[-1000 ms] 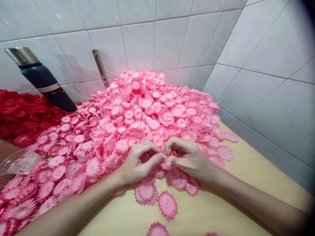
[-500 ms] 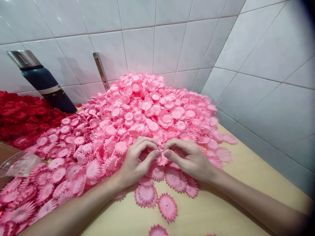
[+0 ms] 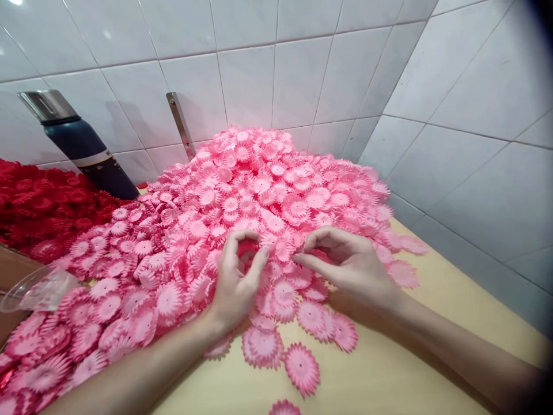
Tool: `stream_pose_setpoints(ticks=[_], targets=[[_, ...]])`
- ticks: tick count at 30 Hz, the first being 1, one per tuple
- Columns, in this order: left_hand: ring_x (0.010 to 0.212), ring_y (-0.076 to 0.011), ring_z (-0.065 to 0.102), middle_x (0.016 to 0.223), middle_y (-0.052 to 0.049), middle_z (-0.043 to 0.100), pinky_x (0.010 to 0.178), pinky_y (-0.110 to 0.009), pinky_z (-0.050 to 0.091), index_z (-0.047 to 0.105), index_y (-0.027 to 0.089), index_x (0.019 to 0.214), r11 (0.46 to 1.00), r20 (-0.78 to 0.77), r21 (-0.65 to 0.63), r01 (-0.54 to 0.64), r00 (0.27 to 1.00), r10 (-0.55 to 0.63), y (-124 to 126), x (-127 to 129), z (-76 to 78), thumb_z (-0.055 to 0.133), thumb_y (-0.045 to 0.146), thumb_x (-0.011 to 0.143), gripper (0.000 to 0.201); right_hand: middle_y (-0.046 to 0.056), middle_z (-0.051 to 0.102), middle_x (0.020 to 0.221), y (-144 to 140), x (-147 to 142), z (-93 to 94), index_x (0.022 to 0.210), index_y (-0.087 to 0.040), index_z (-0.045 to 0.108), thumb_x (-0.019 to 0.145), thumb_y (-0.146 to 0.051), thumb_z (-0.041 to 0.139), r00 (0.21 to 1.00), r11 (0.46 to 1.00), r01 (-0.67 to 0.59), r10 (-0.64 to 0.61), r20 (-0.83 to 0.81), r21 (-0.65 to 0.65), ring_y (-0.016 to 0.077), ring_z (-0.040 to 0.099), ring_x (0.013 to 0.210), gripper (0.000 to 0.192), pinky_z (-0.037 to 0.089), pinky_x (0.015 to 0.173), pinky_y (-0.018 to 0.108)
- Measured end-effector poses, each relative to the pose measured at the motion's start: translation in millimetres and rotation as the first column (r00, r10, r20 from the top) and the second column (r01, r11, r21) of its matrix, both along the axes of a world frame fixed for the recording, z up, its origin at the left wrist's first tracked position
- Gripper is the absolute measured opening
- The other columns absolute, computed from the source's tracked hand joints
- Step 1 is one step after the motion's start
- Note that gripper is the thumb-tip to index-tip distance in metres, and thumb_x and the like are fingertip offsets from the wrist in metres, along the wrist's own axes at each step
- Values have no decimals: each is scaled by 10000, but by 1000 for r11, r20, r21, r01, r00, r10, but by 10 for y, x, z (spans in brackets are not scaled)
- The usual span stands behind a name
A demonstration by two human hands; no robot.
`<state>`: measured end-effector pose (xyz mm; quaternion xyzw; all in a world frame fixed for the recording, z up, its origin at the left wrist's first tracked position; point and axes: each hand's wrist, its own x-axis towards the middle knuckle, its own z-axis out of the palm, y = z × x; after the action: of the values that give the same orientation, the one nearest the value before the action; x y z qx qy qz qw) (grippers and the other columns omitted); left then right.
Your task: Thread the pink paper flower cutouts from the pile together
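A large heap of pink fringed flower pieces [image 3: 259,184], round with notched edges and small centre holes, lies in front of me. My left hand [image 3: 239,276] hovers at the heap's near side, with thumb and forefinger curved and apart. Opposite it, the thumb and forefinger of my right hand [image 3: 349,265] are pinched together; what lies between the tips is too small to make out. Between the two hands a pale pink flower piece [image 3: 283,249] shows, and I cannot tell whether it touches the right fingertips. Below them, loose flower pieces [image 3: 302,369] lie on the pale yellow table [image 3: 371,369].
A dark blue bottle [image 3: 90,155] with a steel cap leans in view at the left by the tiled wall [image 3: 246,80]. Beside it is a red heap [image 3: 47,207] of similar pieces. A clear plastic container [image 3: 47,288] stands near a brown box [image 3: 11,271]. A metal strip [image 3: 180,124] stands upright at the wall.
My hands, whose fingertips nearly met before, have moved apart. The left thumb and forefinger have spread. The view has shifted slightly.
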<state>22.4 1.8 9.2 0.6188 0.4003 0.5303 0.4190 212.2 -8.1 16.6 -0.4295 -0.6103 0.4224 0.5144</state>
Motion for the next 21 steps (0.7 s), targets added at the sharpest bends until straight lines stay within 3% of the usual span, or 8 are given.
stream_pose_setpoints(ticks=[5,9,15,21], targets=[[872,-164,569,941,-50,590,768,-297,477,583,191,955,982,-139,69,178,976,-167,-23,-30,45,571,277,920,94,-30,526,755,-83,-55,-21,906,-239,514,807,-233,725,997,999,-36,34,70,40,121,526,657,232,453,579,257],[879,-187,549,893,-53,621,807,-339,440,607,167,900,926,-271,201,319,927,-261,-15,-43,37,672,271,853,131,-48,436,735,-105,-71,-55,899,-244,462,862,-233,661,991,989,-104,94,97,102,94,447,593,202,392,515,233],[877,-188,532,856,-46,625,818,-341,419,586,159,806,906,-327,206,371,898,-293,-6,-41,7,720,236,813,154,-29,489,803,-131,-97,-59,928,-245,463,889,-172,600,975,971,-191,169,147,147,98,518,679,160,450,598,232],[938,-204,516,920,-81,645,840,-344,438,624,144,828,885,-407,150,441,843,-351,-10,-40,17,711,289,820,170,-51,442,712,-141,-130,-94,835,-229,446,890,-237,620,982,982,-142,123,145,124,82,440,568,182,365,499,222]])
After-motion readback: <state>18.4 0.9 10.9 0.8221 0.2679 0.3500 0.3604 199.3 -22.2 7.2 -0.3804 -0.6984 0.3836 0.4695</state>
